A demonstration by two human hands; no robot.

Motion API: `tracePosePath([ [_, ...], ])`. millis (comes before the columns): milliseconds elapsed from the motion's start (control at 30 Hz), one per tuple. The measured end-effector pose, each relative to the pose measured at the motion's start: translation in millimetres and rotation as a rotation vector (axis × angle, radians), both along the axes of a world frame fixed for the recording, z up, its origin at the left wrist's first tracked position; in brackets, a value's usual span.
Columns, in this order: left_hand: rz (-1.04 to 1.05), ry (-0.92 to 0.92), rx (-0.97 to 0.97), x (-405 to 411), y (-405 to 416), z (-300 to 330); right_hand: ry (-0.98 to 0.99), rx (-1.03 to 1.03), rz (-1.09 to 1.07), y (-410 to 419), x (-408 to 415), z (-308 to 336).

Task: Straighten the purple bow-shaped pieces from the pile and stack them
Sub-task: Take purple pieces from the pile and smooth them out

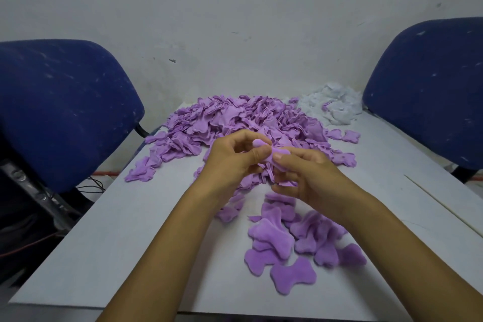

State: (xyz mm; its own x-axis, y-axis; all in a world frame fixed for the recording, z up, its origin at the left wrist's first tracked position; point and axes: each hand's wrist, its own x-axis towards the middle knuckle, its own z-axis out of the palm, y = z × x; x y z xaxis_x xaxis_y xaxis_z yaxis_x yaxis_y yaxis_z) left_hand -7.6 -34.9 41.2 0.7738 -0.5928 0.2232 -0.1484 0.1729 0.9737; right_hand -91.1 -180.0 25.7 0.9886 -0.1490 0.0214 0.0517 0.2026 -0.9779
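A: While both hands are up over the tabletop (117, 243), what exactly are they doing?

B: The left hand (230, 162) and the right hand (311, 178) both pinch one purple bow piece (264, 150), thumbs on top and fingers curled beneath. It is held just above the near edge of the big pile (235, 120), crumpled at one lobe.

A: How would you get it flat?

B: I'd say pull the two lobes gently apart while the thumbs smooth outward from the narrow waist. The fabric looks soft, so a hard tug probably only distorts it.

A: And then?

B: It likely goes onto the straightened pieces (295, 240) lying nearer the person, to the right. Those are fanned out and overlapping rather than squared, so I'd align lobe over lobe when setting it down.

A: Anything to avoid?

B: Dragging extra pieces out of the pile, and the white scraps (332, 107) at the far corner.
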Motion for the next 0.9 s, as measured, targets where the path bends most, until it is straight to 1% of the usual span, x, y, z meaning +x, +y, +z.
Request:
tracePosePath([
  [133,0.018,-0.027,-0.051,0.4,-0.1,1.7,0.037,0.192,0.081,3.5,-1.3,2.5],
  [300,0.057,-0.017,-0.146,2.0,-3.4,3.9,0.017,0.525,0.365,6.5,-4.7,11.4],
  [367,0.045,-0.009,-0.147,2.0,-5.9,3.5,0.023,0.570,0.377,9.5,-1.6,14.0],
  [400,0.055,-0.006,-0.137,2.0,-7.3,2.3,0.032,0.569,0.338,11.4,0.1,14.3],
  [500,0.109,0.069,-0.121,3.0,-10.3,-2.7,0.062,0.479,0.152,11.8,4.4,11.3],
  [600,0.077,0.167,-0.147,2.2,-10.1,-3.9,0.028,0.365,0.046,5.9,4.2,7.2],
  [700,0.082,0.160,-0.152,2.1,-8.8,-2.0,-0.020,0.134,-0.015,2.1,3.0,4.9],
  [767,0.156,0.126,-0.134,3.5,-8.5,-1.7,0.002,0.029,-0.057,3.2,3.0,3.7],
  [833,0.244,0.088,-0.118,4.4,-9.7,-2.3,0.060,-0.033,-0.009,6.6,1.7,4.4],
  [900,0.290,0.054,-0.105,2.2,-12.5,-3.4,0.089,-0.034,0.130,9.4,0.4,6.3],
])
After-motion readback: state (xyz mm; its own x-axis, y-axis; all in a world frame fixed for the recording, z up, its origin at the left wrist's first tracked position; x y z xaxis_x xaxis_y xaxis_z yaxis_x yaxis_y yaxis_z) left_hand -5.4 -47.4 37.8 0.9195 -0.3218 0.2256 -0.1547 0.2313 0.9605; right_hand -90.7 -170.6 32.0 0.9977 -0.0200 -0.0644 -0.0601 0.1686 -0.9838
